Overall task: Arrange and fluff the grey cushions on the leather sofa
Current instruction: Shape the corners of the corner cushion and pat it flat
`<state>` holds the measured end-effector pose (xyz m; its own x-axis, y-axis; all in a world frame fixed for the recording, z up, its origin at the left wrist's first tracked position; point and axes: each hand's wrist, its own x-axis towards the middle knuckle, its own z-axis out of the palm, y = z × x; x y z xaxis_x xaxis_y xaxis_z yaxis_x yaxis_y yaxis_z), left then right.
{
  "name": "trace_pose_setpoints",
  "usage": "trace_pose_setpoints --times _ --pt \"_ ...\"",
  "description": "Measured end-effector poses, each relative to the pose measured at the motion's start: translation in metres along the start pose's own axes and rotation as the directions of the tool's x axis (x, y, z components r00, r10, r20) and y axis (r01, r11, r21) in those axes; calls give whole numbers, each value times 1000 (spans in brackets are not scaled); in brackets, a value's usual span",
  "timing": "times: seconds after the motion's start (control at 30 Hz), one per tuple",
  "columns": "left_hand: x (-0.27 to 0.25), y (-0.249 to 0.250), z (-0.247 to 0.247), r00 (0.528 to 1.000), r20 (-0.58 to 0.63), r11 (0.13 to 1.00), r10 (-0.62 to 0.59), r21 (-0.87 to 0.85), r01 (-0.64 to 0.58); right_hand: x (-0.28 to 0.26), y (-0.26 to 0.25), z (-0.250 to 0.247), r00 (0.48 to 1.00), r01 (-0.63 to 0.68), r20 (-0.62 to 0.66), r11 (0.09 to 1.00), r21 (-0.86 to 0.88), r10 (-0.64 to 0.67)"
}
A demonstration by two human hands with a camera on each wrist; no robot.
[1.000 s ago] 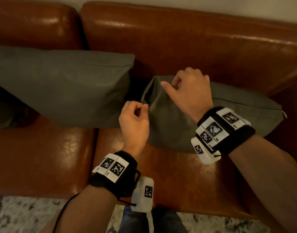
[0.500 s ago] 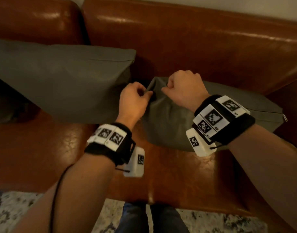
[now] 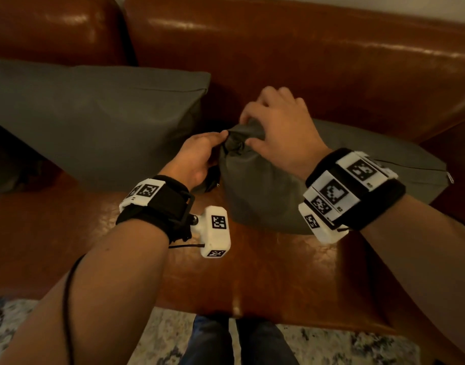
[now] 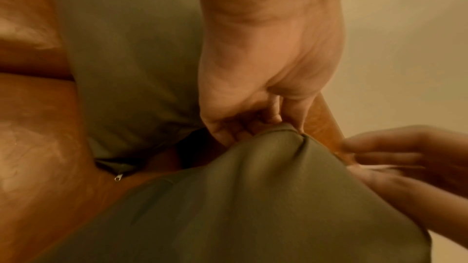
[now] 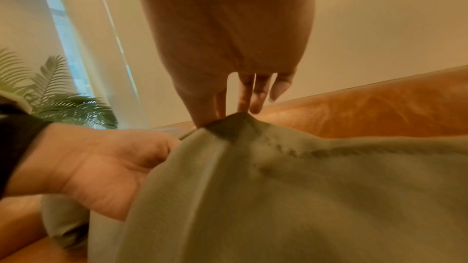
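Two grey cushions lie on the brown leather sofa (image 3: 278,262). The larger left cushion (image 3: 99,122) leans against the backrest. The right cushion (image 3: 268,196) lies flatter on the seat, its left corner bunched and lifted. My left hand (image 3: 218,143) pinches that corner from the left side, and my right hand (image 3: 252,127) grips it from above. In the left wrist view, my left fingers (image 4: 253,127) close on the corner's peak. My right fingers (image 5: 228,111) pinch the same peak in the right wrist view, with the left hand (image 5: 101,163) beside it.
The sofa backrest (image 3: 292,56) rises behind both cushions. A patterned rug (image 3: 15,325) lies below the seat's front edge, with my legs (image 3: 236,341) against it. A zipper pull (image 4: 118,177) shows under the left cushion. A potted palm (image 5: 50,95) stands by a curtain.
Both hands closed in on the right cushion's left corner and gathered it into a raised bunch. My left wrist turned palm-inward, and my right hand moved on top.
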<state>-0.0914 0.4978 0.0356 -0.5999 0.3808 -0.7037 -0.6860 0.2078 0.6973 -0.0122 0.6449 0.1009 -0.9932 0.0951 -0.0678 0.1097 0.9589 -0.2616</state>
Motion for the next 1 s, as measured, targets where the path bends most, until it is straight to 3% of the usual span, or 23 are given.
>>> trace_pose_setpoints --times 0.1,0.2,0.57,0.7,0.8,1.0 --pt "1 0 1 1000 12 999 -28 -35 29 15 -4 -2 989 43 142 997 -66 -33" --pt "0 -1 4 999 2 996 -38 -86 38 22 -3 0 980 59 196 995 -79 -42" --pt "-5 -2 10 1000 -16 993 14 -117 -16 22 -10 16 989 117 99 987 -111 -106" --pt "-11 -11 10 989 -59 985 135 -99 -140 26 -9 16 988 104 122 994 -31 -100" --pt "-19 -24 10 941 -181 955 287 -28 -296 34 -11 15 978 41 203 998 50 -51" --pt "-25 -35 4 835 -142 815 531 354 -458 53 -4 14 936 -207 325 956 206 133"
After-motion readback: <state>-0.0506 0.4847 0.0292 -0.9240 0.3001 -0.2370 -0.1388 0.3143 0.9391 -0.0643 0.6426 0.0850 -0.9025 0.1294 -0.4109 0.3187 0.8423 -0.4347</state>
